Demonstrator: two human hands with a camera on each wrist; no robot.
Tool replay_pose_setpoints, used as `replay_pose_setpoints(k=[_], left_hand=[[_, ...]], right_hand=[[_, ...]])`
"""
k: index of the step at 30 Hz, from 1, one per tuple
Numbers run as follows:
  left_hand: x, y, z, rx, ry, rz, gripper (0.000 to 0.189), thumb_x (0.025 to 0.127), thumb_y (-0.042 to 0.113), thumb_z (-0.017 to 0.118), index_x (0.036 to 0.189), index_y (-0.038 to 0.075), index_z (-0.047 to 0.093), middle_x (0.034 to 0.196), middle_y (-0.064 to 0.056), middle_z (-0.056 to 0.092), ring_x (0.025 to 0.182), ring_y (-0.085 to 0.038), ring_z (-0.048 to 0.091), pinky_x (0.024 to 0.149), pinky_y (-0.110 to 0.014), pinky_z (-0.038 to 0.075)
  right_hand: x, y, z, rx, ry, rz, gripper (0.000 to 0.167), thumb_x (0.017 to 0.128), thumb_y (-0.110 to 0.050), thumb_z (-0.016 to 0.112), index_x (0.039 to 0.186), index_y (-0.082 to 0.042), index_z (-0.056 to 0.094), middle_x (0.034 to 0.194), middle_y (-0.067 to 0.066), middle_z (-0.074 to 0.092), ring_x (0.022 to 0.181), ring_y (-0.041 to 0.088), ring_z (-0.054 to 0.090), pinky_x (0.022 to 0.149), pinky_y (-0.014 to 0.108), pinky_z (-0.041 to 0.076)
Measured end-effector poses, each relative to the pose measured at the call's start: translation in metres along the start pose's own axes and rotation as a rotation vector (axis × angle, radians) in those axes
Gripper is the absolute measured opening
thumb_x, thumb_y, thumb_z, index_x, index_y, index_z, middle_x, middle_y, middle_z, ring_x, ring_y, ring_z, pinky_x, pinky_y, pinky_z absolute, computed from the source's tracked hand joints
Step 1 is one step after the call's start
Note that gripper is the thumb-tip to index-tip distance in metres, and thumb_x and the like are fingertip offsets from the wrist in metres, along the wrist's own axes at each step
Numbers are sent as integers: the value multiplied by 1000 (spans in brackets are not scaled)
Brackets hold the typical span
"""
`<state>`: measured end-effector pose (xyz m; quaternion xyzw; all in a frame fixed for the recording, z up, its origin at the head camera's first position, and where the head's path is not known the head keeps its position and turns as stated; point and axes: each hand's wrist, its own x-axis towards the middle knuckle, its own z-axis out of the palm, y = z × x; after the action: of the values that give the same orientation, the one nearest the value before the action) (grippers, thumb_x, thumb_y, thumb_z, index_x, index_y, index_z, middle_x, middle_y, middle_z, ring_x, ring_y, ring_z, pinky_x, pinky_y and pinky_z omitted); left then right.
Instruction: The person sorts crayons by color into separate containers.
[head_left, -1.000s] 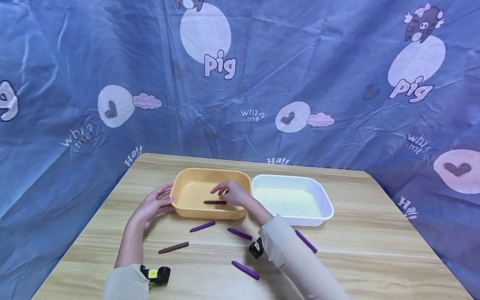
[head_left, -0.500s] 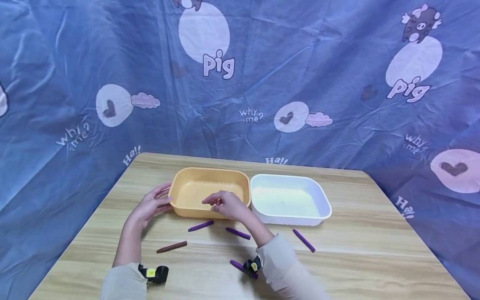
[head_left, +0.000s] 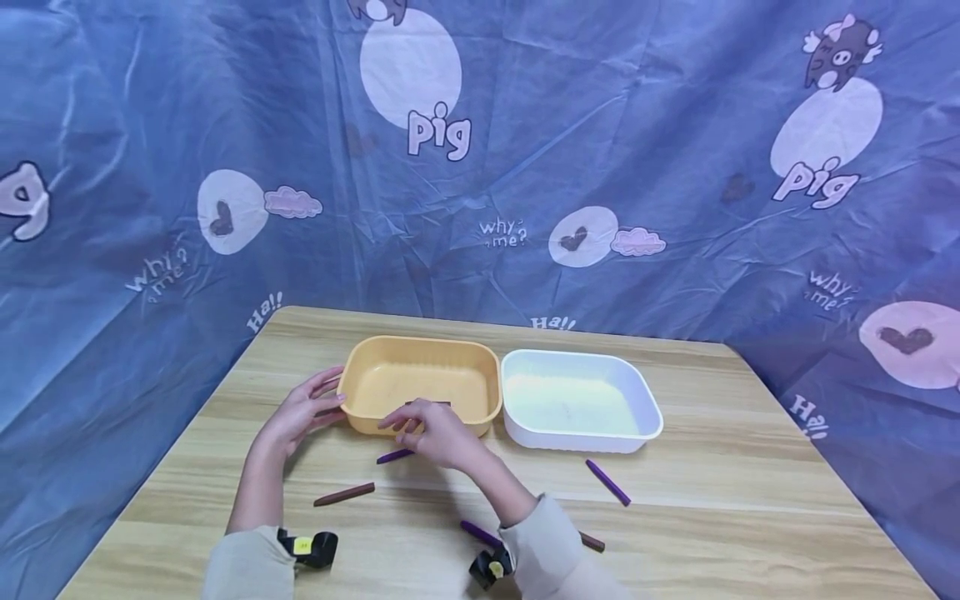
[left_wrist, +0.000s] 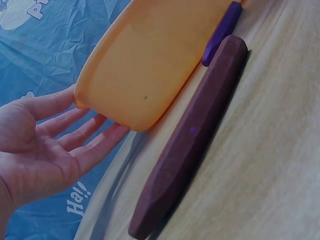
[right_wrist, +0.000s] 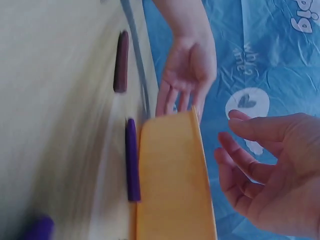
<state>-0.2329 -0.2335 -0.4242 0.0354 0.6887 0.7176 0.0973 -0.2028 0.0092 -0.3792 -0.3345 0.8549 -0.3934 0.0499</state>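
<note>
My left hand (head_left: pixel 303 412) rests at the left end of the orange plastic bin (head_left: pixel 423 350). Its fingers reach straight to the outer wall, with the thumb at the rim, in the left wrist view. Above the bin's near rim hovers my right hand (head_left: pixel 435 433), its fingers loosely bent around nothing, as the right wrist view confirms. Behind its knuckles, a dark brown crayon (head_left: pixel 442 404) lies inside the bin, partly covered. Below the right fingers a purple crayon (head_left: pixel 393 457) lies on the table, and a brown crayon (left_wrist: pixel 192 135) lies near the left wrist.
A white bin (head_left: pixel 582 442) stands against the orange one's right side. Other purple crayons, one (head_left: pixel 607 482) before the white bin and one (head_left: pixel 480 533) by the right wrist camera, lie on the wooden table (head_left: pixel 735 467). A brown crayon (head_left: pixel 592 542) shows beside the right sleeve.
My right hand has come from inside the orange bin toward its near rim, leaving the brown crayon there. Its forearm now covers one purple crayon and uncovers a brown one. My left hand stays put.
</note>
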Motion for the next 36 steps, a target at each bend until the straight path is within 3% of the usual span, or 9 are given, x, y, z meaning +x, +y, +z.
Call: replay_pose_setpoints(k=[12,18,26,36], left_hand=[[0,0,1,1,-10,8,62,92,-1,48,144,-2,16,144,-27,20,122,-41,35,95,-44,39],[-1,-1,1,4,-8,10,62,92,0,48,144,-2,15,144,-27,21,122,-40,36,94,-43,40],[-2,0,1,-11,-8,8,63,92,0,49,145,-2,15,144,-27,20,123,-40,35,93,-42,41],[-1,0,0,-7,0,1,62,92,1,49,145,-1,15,144,-27,20,123,-39,34,94,-43,40]], right_hand=[[0,1,43,21,-141,41,26,77,3,67,100,-7,70,76,-2,64,63,-2,52,57,12,43],[0,3,58,-66,-175,42,27,75,1,69,100,-10,70,73,-8,61,64,-4,50,61,11,41],[2,3,67,-232,-202,-10,30,72,0,72,98,-16,71,72,-12,59,65,-5,48,63,10,38],[3,2,68,-298,-185,-50,32,72,4,67,90,-22,73,64,-16,55,65,-2,46,60,10,35]])
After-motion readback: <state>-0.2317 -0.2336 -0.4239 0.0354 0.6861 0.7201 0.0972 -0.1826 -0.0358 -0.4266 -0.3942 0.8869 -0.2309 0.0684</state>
